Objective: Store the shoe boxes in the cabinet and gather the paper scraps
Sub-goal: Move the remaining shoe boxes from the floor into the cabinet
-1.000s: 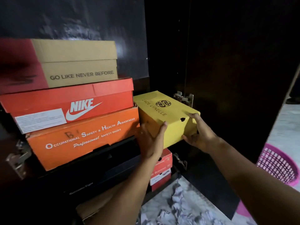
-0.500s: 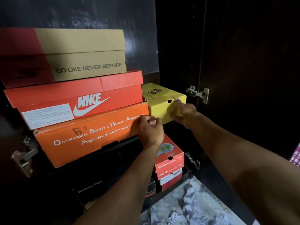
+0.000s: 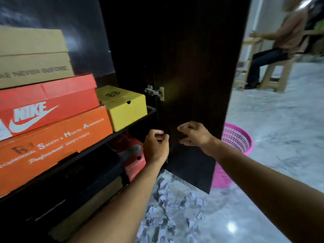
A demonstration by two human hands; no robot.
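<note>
Head view shows the yellow shoe box (image 3: 125, 106) shelved at centre left, both the left hand (image 3: 156, 148) and right hand (image 3: 193, 134) loosely curled and empty, so next comes gathering the paper scraps (image 3: 175, 207) at lower centre.

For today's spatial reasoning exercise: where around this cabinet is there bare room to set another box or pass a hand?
Free: bare floor right of the pink basket; the gap between the yellow box and the open door. Crowded: the stacked boxes left of it, and the floor by the paper scraps.
</note>
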